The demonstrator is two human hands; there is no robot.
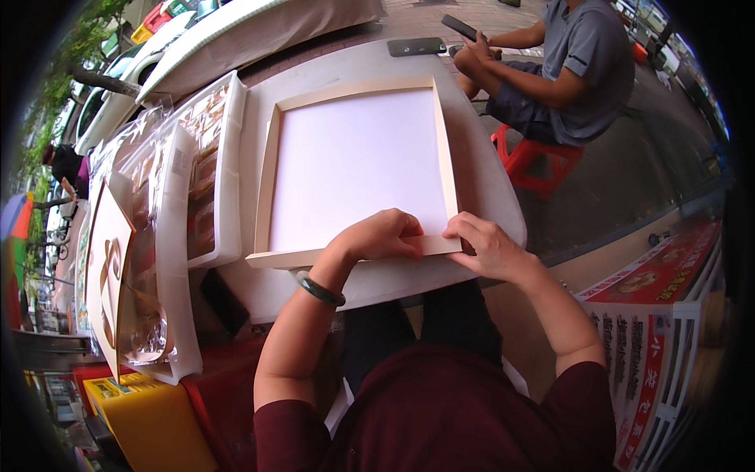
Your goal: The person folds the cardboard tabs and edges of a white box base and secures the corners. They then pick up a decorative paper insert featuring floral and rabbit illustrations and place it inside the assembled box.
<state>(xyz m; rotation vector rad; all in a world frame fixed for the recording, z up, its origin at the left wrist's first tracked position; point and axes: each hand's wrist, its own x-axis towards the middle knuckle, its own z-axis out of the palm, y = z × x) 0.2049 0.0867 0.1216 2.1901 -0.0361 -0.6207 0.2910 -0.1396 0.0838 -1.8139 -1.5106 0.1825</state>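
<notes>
A shallow square cardboard box tray [360,165] with a white inside and cream walls lies on the white table [348,62]. My left hand [383,236] grips the near wall, right of its middle, with the fingers inside the tray. At the near right corner, my right hand [486,242] pinches the ends of the walls between thumb and fingers. A green bangle is on my left wrist. The near left corner of the tray comes to a point that juts out.
White plastic crates [230,177] of wrapped packets stand at the left, with a ribboned cream board [109,277] leaning on them. A phone [416,46] lies at the table's far edge. A person holding a phone sits on a red stool [540,165] at the right.
</notes>
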